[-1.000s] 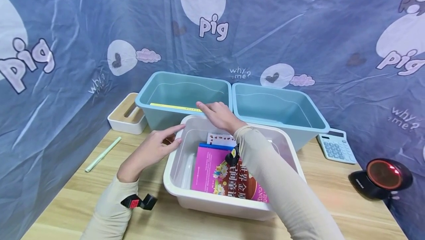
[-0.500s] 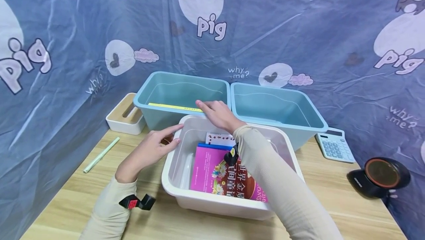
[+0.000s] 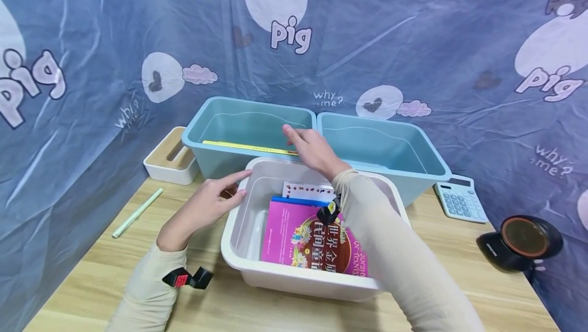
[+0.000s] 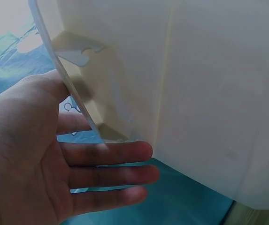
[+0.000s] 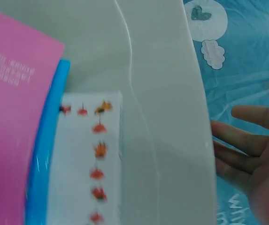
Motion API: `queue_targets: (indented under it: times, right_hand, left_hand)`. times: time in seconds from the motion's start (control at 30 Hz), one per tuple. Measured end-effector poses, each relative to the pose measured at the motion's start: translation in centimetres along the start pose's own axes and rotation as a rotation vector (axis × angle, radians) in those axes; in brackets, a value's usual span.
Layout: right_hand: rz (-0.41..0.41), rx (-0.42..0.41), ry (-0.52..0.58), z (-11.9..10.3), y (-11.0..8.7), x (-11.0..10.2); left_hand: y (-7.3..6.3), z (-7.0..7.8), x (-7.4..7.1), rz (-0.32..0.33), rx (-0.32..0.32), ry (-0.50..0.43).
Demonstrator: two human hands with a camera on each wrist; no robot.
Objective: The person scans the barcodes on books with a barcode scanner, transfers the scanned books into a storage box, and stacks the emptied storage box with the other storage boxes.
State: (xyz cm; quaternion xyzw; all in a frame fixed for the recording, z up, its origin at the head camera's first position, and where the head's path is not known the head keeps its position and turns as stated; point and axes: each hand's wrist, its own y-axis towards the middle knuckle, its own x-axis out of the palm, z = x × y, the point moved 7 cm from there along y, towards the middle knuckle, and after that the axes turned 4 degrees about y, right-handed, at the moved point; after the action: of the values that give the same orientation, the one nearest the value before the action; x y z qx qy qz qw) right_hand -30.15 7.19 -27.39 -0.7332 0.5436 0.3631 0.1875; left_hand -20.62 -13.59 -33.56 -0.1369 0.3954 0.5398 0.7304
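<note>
A white plastic bin (image 3: 312, 281) stands in front of me. Inside lie a pink storybook (image 3: 281, 235), a blue-edged item (image 3: 298, 201) and a white sheet or booklet with small red prints (image 5: 85, 159). At the bin's left rim is my left hand (image 3: 206, 204); in the left wrist view its fingers (image 4: 115, 176) extend straight along the outside wall. My right hand (image 3: 317, 151) is over the bin's far rim, its thumb toward the left teal bin (image 3: 229, 161). Loose fingers hold nothing in the right wrist view.
Beside the left teal bin, which has a yellow strip (image 3: 250, 147) inside, stands a second teal bin (image 3: 381, 141). A tissue box (image 3: 172, 171) and pale green stick (image 3: 138, 213) lie left; a calculator (image 3: 461, 199) and black scanner (image 3: 519, 243) are right.
My right hand has shifted right and slightly up, off its earlier spot on the far rim. The left hand keeps its place at the left rim. The bin and its contents look unmoved.
</note>
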Motion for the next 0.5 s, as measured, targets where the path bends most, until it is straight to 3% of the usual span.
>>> queue_targets:
  times: [0.27,0.5]
  right_hand:
    - [0.04,0.002,-0.03,0.2,-2.0,-4.5]
    - [0.022,0.006,-0.139,0.4,-5.9,-8.1]
  left_hand:
    - [0.2,0.0,-0.1,0.012,0.006,-0.002]
    - [0.0,-0.1,-0.1,0.007,0.011,-0.009]
